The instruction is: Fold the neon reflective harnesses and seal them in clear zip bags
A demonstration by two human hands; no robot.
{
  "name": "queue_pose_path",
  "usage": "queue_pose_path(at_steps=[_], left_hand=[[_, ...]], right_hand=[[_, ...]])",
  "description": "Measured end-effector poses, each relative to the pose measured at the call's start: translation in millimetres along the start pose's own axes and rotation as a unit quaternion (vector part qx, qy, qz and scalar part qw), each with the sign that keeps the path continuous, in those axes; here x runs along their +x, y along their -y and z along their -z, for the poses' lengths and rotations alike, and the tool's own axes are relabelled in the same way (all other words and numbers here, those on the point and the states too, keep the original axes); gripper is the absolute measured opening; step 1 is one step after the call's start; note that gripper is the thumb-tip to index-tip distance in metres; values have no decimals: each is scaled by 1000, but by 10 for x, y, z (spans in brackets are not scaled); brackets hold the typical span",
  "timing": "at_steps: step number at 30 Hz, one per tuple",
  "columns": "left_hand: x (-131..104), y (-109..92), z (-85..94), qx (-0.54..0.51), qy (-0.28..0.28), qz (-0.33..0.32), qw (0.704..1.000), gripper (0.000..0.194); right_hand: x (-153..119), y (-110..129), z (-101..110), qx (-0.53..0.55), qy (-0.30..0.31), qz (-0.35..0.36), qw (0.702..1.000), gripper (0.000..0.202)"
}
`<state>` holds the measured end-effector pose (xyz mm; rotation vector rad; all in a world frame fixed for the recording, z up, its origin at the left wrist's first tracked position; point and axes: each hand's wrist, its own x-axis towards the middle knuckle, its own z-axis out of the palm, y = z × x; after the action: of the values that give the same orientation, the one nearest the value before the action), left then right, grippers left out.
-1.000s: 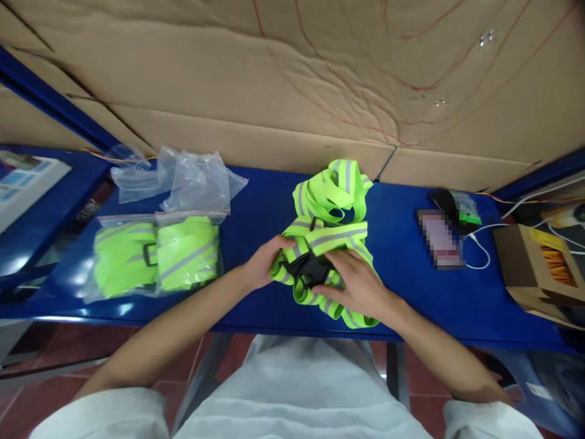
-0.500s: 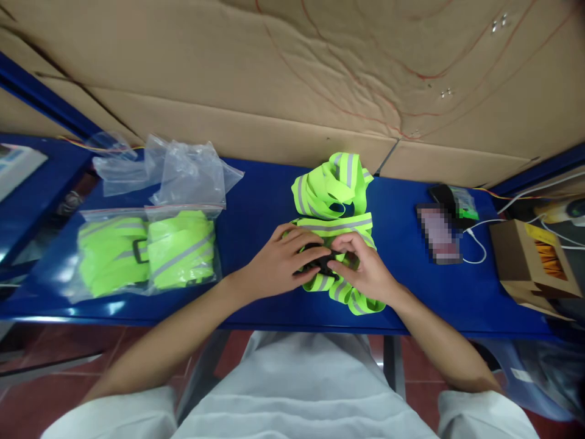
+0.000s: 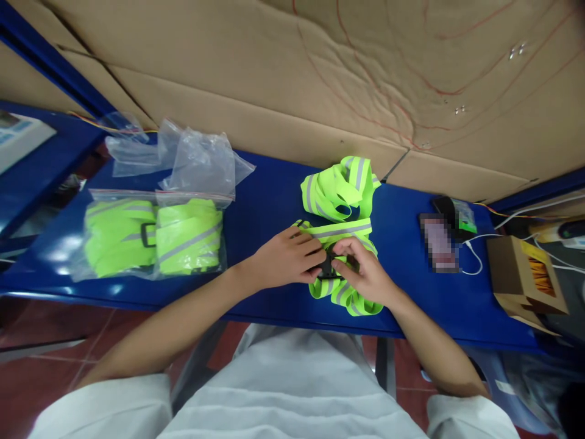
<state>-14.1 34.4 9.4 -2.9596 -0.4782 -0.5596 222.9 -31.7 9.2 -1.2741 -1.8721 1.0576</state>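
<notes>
A neon-yellow reflective strap (image 3: 340, 229) with a grey stripe lies loosely looped on the blue table in front of me. At its near part is a black buckle (image 3: 327, 269), partly covered by my fingers. My left hand (image 3: 292, 257) closes on the buckle from the left, its fingers bent together. From the right, my right hand (image 3: 361, 268) pinches the buckle's other side between thumb and forefinger. More of the strap's loops hang below my hands near the table's front edge.
Two clear zip bags (image 3: 189, 238) of folded neon strap lie on the left, with clear plastic bags (image 3: 201, 161) behind them. On the right are a phone (image 3: 439, 242), a white cable (image 3: 478, 256) and an open cardboard box (image 3: 514, 268). A cardboard-covered wall (image 3: 274, 131) stands behind.
The view has turned and tilted slightly. My left fingers have drawn closer together at the buckle, and more of its lower edge shows. Both hands stay at the buckle.
</notes>
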Motion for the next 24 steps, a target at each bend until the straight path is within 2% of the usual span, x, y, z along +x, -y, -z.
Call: queue_pose_path(at_steps=[3, 6, 7, 8, 11, 14, 16, 17, 19, 21, 22, 24], left_hand=[[-24, 39, 0, -34, 1, 17, 999, 20], [-55, 70, 35, -74, 9, 57, 996, 65], [-63, 74, 57, -80, 15, 70, 994, 74], [-71, 79, 87, -85, 18, 84, 993, 75], [-97, 118, 203, -138, -18, 146, 979, 58], [-147, 244, 306, -276, -113, 201, 933, 59], [-183, 362, 348, -417, -207, 184, 866, 61], [-194, 418, 371, -489, -260, 169, 815, 60], [-195, 502, 450, -608, -350, 165, 693, 54], [-171, 533, 601, -661, -426, 206, 582, 51], [-156, 531, 702, -665, -458, 232, 543, 51], [-143, 515, 933, -642, -522, 288, 483, 52]], right_hand=[[-21, -6, 68, 21, -3, -8, 1000, 17], [-42, -13, 195, 49, -43, -28, 997, 25], [-44, -14, 241, 48, -52, -32, 997, 29], [-44, -13, 283, 37, -54, -30, 997, 30], [-33, -12, 380, -40, -40, -5, 998, 30], [-43, -15, 461, -50, -54, -5, 997, 23], [-82, -3, 551, 13, -80, -16, 997, 19], [-112, 9, 615, 47, -92, -12, 995, 19], [-192, 47, 779, 97, -120, 17, 988, 25], [-295, 83, 980, 132, -166, 60, 975, 32], [-354, 96, 1087, 154, -195, 83, 965, 39], [-488, 104, 1291, 203, -252, 130, 937, 55]])
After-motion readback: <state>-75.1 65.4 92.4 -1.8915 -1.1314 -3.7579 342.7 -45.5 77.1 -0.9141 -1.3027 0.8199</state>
